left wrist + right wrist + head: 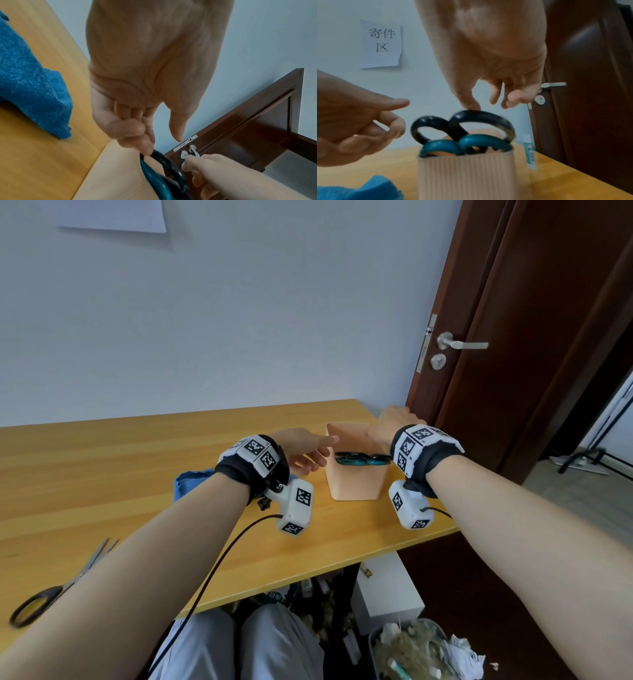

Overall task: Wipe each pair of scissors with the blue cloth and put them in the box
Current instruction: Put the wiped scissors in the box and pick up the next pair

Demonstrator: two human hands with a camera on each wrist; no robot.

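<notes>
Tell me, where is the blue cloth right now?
In the head view the blue cloth lies on the wooden table, left of the box, partly hidden behind the left hand's wrist.

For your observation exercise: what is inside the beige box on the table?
Inside the box stand scissors: black handles and teal handles stick out. Their blades are hidden by its walls.

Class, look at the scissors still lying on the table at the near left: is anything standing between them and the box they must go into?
The person's left forearm lies across that line, partly covering the scissors. Beyond it the table shows only the blue cloth, off to the side of the box.
</notes>
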